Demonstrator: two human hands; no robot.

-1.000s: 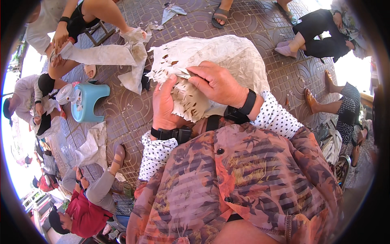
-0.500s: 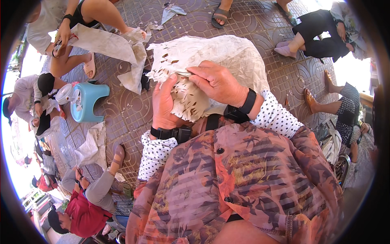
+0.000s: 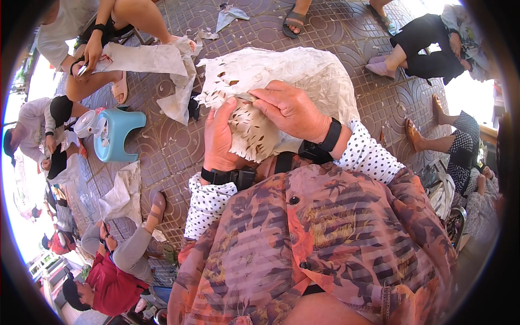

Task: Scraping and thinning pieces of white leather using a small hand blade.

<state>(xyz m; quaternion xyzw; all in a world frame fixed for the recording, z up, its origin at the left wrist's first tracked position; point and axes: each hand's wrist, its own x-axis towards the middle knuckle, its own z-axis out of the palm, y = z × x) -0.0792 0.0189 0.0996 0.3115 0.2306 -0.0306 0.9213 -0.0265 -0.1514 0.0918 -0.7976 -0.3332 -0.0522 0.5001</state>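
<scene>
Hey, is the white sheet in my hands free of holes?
No, the sheet has many small slits near your left hand.

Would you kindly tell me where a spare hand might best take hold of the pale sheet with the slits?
I would pinch the pale sheet at its right-hand margin, coming in from the right: that part shows no slits. The left part bears many slits, may tear more easily, and is crowded by the left hand and right hand.
</scene>
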